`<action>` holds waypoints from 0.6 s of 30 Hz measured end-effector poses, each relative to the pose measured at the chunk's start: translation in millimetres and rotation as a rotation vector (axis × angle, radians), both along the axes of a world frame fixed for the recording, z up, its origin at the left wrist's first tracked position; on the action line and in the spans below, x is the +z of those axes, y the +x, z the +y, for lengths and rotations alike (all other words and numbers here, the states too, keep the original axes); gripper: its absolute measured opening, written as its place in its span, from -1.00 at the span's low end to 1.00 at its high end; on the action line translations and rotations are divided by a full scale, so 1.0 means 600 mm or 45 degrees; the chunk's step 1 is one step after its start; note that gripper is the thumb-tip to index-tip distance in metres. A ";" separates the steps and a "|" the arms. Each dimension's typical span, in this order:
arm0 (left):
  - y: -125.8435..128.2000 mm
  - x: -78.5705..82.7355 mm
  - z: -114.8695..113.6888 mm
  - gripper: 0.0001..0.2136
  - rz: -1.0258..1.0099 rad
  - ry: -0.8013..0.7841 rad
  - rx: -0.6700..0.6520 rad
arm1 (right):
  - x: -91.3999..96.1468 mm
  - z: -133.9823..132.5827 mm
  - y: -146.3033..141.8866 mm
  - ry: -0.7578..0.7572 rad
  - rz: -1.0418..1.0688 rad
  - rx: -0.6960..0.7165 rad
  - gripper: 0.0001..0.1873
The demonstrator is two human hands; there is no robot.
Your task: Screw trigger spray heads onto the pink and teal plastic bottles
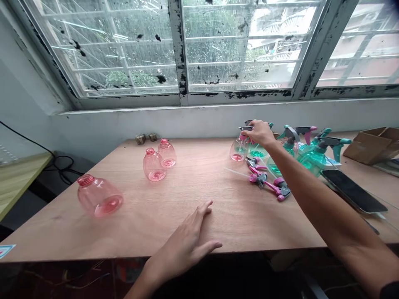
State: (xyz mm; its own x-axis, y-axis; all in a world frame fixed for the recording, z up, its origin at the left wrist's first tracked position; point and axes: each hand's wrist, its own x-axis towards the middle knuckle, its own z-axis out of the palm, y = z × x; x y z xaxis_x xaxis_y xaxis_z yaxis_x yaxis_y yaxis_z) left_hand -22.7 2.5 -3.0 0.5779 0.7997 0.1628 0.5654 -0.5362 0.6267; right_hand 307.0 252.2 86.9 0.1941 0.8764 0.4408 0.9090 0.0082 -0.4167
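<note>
My right hand (260,132) reaches to the far right of the wooden table (193,216) and is closed over the trigger head of a pink spray bottle (238,150) standing there. My left hand (187,241) lies flat on the table's near edge, fingers stretched out, holding nothing. Three uncapped pink bottles stand on the left half: one near the left edge (99,196), and two further back (153,165) (167,153). Loose pink and grey trigger heads (268,182) with dip tubes lie beside my right forearm.
Several assembled teal spray bottles (308,153) crowd the back right. A dark phone (353,191) lies at the right edge, a cardboard box (372,144) beyond it. Two small brown blocks (146,138) sit by the wall under the window. A second desk (18,174) and cables are at left.
</note>
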 end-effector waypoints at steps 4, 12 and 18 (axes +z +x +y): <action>0.001 -0.003 0.002 -0.29 0.019 0.048 0.000 | -0.006 -0.006 0.007 0.060 0.002 -0.052 -0.54; -0.064 0.034 0.022 -0.49 -0.092 0.544 0.470 | 0.005 -0.066 -0.019 0.213 -0.110 -0.183 -0.56; -0.211 0.090 0.054 -0.28 0.010 1.016 1.291 | -0.024 -0.152 -0.050 0.034 -0.366 0.037 -0.61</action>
State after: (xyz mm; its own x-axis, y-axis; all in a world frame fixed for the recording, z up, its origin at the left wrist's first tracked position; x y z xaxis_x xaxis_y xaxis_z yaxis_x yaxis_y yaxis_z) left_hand -149.4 34.7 51.2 -0.2237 0.5633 0.7954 0.9403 -0.0899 0.3282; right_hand 277.2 160.9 72.2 0.0324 0.8670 0.4972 0.9890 0.0439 -0.1410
